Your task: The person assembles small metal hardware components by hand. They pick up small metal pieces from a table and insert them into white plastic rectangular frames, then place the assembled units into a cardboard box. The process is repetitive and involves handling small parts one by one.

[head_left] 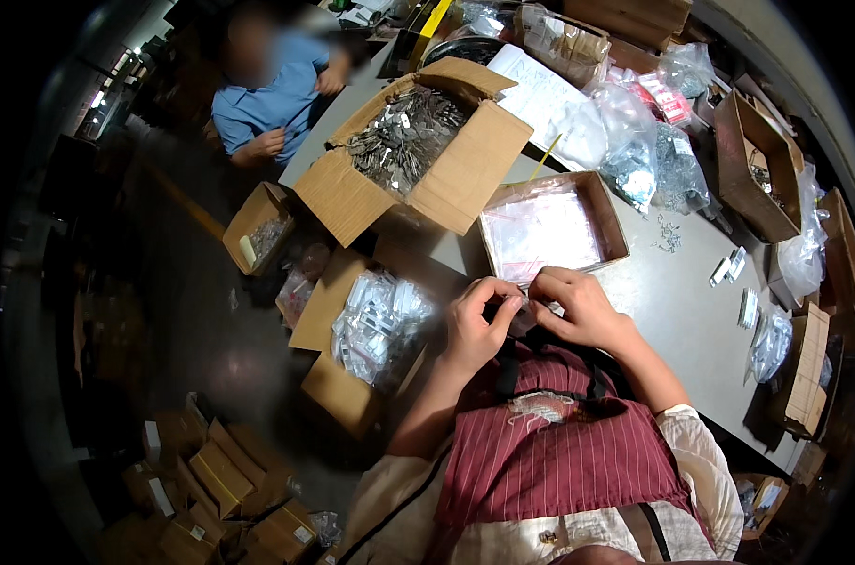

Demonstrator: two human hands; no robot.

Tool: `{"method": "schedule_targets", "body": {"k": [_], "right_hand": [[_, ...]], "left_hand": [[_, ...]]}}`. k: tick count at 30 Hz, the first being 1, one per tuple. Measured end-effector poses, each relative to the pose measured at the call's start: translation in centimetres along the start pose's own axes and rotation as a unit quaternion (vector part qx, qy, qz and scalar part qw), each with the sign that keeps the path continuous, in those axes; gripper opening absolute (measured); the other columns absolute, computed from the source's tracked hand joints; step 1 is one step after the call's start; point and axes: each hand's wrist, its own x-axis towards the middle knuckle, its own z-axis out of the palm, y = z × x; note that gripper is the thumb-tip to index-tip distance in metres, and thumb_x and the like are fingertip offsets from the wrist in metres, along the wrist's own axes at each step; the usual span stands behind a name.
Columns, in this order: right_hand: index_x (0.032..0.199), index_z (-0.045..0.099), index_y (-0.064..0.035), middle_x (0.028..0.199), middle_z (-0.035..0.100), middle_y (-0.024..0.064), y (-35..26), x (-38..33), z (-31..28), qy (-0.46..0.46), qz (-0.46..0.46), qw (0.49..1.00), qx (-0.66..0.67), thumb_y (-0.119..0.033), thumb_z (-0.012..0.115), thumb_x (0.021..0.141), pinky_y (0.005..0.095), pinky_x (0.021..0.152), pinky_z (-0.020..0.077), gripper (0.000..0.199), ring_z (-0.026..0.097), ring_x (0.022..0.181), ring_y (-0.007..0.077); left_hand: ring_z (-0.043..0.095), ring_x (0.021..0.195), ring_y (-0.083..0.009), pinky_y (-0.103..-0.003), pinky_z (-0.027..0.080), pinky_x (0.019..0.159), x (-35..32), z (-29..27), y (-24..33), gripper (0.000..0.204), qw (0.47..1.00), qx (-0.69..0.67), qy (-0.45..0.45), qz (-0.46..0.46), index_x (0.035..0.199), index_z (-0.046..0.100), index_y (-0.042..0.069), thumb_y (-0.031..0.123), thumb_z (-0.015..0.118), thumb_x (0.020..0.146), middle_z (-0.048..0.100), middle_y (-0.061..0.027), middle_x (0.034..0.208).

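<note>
At the desk's (677,282) near edge: clear plastic piece (521,325), crumpled, between the two hands.
Left hand (479,323): thumb and forefinger pinched on the plastic's left side.
Right hand (583,309): fingers curled, thumb drawn in on its right side; contact partly hidden.
Plastic's long axis: cannot tell.
Nearer hand: neither clearly.
Open box of clear bags (613,215): just beyond both hands.

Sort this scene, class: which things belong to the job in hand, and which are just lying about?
Likely in the job:
clear plastic between left hand and right hand
shallow carton of clear bags

Apparently lying about:
small shiny pieces
white papers
lower-left cartons
</note>
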Motion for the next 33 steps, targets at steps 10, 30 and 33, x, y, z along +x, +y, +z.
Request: {"method": "schedule_targets", "body": {"k": [10, 30, 33], "right_hand": [[0.093, 0.058, -0.002, 0.085, 0.059, 0.0155, 0.0, 1.1, 0.4, -0.023, -0.054, 0.998, 0.025, -0.015, 0.072, 0.08, 0.0471, 0.073, 0.052, 0.023, 0.063, 0.08, 0.0383], [0.104, 0.059, -0.0026, 0.097, 0.065, 0.0192, 13.0, 2.1, 0.6, 0.025, 0.148, 0.959, -0.24, -0.027, 0.076, 0.088, 0.0474, 0.074, 0.0566, 0.034, 0.069, 0.088, 0.0377], [0.116, 0.054, 0.0013, 0.107, 0.064, 0.0219, 14.8, 3.0, 2.8, 0.011, 0.227, 0.913, -0.34, -0.04, 0.076, 0.089, 0.0459, 0.075, 0.0609, 0.054, 0.07, 0.096, 0.0396]], "left_hand": [[0.069, 0.085, -0.0153, -0.03, 0.054, 0.078, 0.2, -1.9, 0.4, 0.01, 0.999, 0.015, -0.023, 0.016, 0.093, 0.072, 0.0, 0.005, 0.076, 0.087, 0.074, -0.0077, 0.093], [0.069, 0.083, -0.032, -0.041, 0.054, 0.078, -3.4, -12.7, -10.4, 0.006, 0.918, 0.321, 0.209, -0.098, 0.093, 0.069, 0.005, 0.01, 0.071, 0.092, 0.073, -0.013, 0.092], [0.07, 0.085, -0.0353, -0.045, 0.054, 0.079, -8.0, -13.1, -16.4, 0.005, 0.86, 0.43, 0.103, -0.255, 0.092, 0.071, 0.008, 0.012, 0.067, 0.093, 0.073, -0.0162, 0.089]]}}
